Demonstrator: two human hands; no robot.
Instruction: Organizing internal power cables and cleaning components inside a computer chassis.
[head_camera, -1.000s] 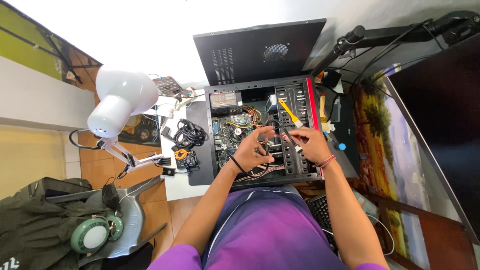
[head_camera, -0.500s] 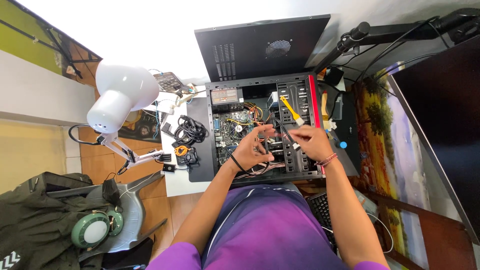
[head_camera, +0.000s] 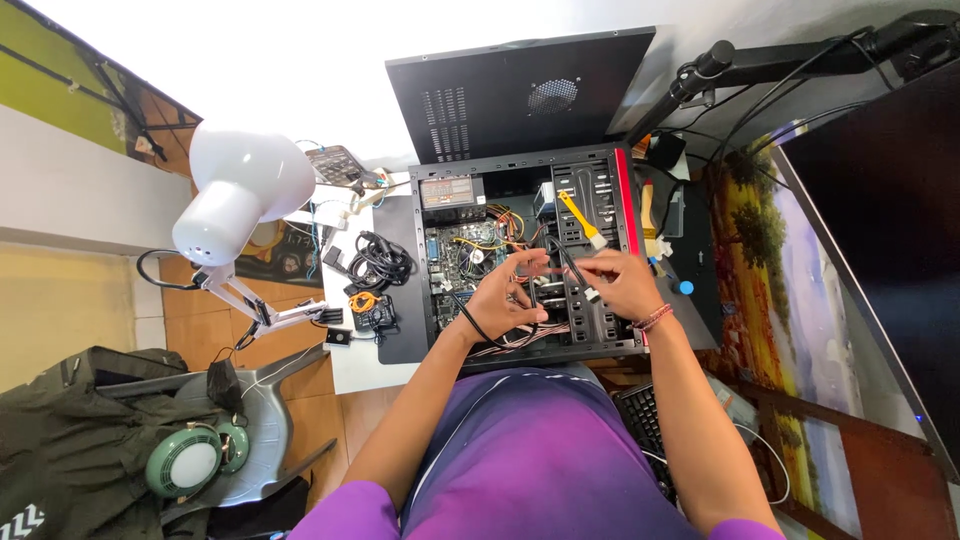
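Left hand (head_camera: 505, 297) and right hand (head_camera: 622, 285) pinching black cable (head_camera: 560, 262) between them, above open computer case (head_camera: 530, 255)

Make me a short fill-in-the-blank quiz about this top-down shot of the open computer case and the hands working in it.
1. Both hands, left hand and right hand, hold a thin black ____ over the open computer case.
2. The desk lamp to the left of the case is ____ in colour.
3. The brush lying inside the case has a ____ handle.
4. The headphones on the chair are ____.

Missing words: cable; white; yellow; green
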